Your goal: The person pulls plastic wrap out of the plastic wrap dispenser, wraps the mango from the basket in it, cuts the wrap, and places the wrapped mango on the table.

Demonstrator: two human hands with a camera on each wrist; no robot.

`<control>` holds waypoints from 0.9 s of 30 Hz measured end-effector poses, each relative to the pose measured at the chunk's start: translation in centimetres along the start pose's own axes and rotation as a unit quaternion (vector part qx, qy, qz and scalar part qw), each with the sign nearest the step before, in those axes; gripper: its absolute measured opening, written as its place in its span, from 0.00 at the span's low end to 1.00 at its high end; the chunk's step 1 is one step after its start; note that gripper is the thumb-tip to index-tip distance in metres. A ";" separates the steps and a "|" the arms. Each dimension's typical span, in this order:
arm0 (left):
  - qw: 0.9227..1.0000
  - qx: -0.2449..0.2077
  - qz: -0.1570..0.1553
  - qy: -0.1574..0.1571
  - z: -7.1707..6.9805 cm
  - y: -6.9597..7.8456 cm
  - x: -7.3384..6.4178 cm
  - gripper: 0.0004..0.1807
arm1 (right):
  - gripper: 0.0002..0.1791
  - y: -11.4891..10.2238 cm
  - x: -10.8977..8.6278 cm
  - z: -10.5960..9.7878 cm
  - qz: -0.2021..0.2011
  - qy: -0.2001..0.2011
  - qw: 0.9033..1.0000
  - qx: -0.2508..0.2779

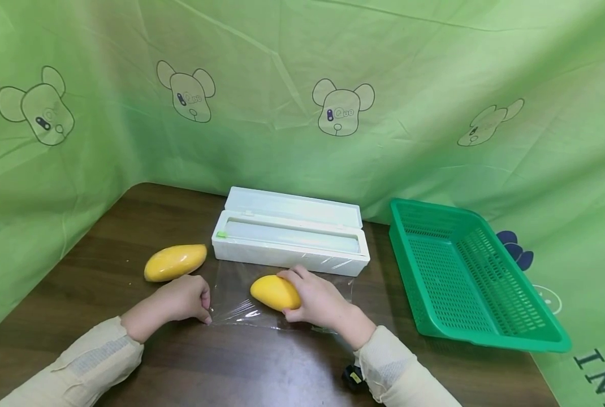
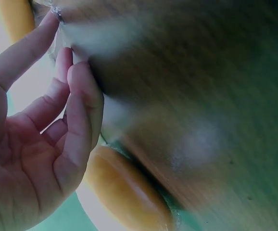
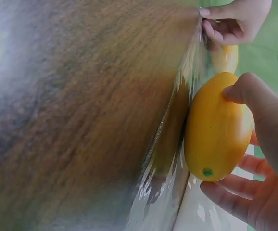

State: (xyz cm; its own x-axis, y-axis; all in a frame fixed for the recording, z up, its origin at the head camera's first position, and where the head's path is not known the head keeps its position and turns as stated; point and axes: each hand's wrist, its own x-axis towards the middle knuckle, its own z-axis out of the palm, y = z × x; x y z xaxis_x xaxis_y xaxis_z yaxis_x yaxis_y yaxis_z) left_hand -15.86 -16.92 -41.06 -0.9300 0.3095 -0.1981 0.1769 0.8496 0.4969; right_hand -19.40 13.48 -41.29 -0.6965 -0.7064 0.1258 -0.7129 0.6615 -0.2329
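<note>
A yellow mango [image 1: 275,292] lies on a sheet of clear plastic wrap [image 1: 241,311] spread in front of a white wrap box. My right hand [image 1: 315,299] grips the mango's right end, thumb on the near side and fingers on the far side. In the right wrist view, a green stem spot shows on the mango [image 3: 218,127]. My left hand [image 1: 186,298] holds the wrap's near left corner at the thumb tip, its fingers curled. Behind that hand lies a second mango [image 1: 175,263], glossy under wrap.
The white wrap box [image 1: 289,260] stands at the back with its lid raised and a roll inside. A green basket [image 1: 409,271] sits on the right of the dark wooden table [image 1: 221,367]. A small black object [image 1: 352,377] lies by the right sleeve. Green cloth hangs behind.
</note>
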 end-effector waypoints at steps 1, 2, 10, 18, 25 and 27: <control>1.000 -0.003 0.004 -0.001 0.0 -0.1 0.0 0.18 | 0.41 0.0 0.0 0.0 -0.001 0.003 1.000 -0.002; 1.000 -0.006 0.009 -0.003 0.0 -0.2 -0.1 0.17 | 0.41 0.1 0.0 0.0 -0.001 0.005 1.000 -0.003; 0.997 -0.045 0.057 -0.017 -0.5 -0.5 -0.2 0.12 | 0.40 0.2 -0.1 -0.2 -0.008 0.008 1.000 -0.001; 0.993 -0.055 0.102 -0.003 0.1 0.1 0.0 0.14 | 0.40 0.3 -0.1 -0.3 -0.012 0.003 1.000 -0.001; 0.994 -0.017 0.112 -0.008 1.4 0.8 0.1 0.17 | 0.40 0.3 0.0 -0.3 -0.012 0.001 1.000 -0.003; 0.993 -0.009 0.121 -0.006 1.2 1.0 0.1 0.17 | 0.40 0.3 0.0 -0.3 -0.012 -0.001 1.000 -0.003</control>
State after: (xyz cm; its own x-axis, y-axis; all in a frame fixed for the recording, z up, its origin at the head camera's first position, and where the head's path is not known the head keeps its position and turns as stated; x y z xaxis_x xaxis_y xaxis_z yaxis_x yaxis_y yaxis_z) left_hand -15.35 -15.55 -41.63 -0.8577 0.5077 -0.0808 0.3879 0.7422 0.5466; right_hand -19.62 13.74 -41.08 -0.6784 -0.7231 0.1301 -0.7305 0.6450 -0.2246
